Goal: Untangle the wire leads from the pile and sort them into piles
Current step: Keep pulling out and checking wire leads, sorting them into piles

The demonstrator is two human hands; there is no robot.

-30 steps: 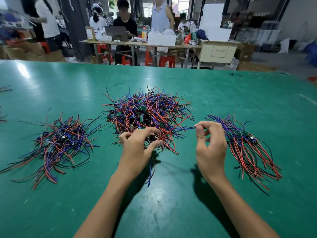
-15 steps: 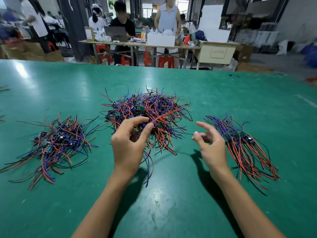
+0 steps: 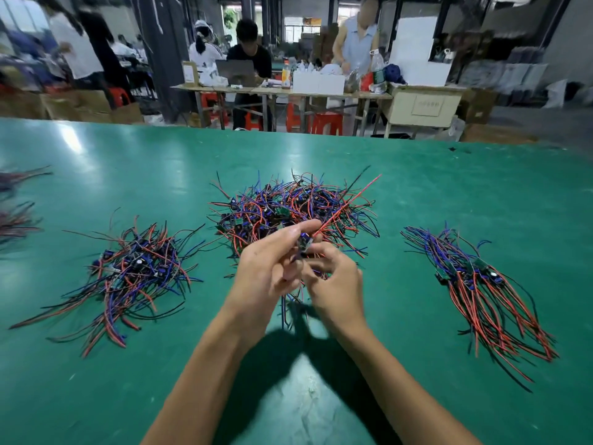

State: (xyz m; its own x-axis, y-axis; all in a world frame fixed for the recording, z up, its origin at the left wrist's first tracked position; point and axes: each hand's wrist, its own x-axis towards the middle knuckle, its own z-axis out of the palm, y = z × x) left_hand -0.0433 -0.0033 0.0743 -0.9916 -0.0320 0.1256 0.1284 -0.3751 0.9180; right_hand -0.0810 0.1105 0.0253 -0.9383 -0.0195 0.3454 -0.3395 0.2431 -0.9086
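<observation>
A tangled pile of red, blue and black wire leads with small circuit boards lies in the middle of the green table. Just in front of it, lifted off the table, my left hand and my right hand meet around one wire lead piece with a small board. Both hands pinch it; a red lead sticks up and right from it, and blue leads hang below. A looser pile lies at the left. A combed, aligned pile lies at the right.
More wire bundles lie at the table's far left edge. Beyond the table's far edge are work tables, red stools, boxes and several people. Bare green surface lies between the piles and in front of my arms.
My left hand has lifted one wire piece out of the middle pile. My right hand has moved left from near the right pile and joined it on the piece.
</observation>
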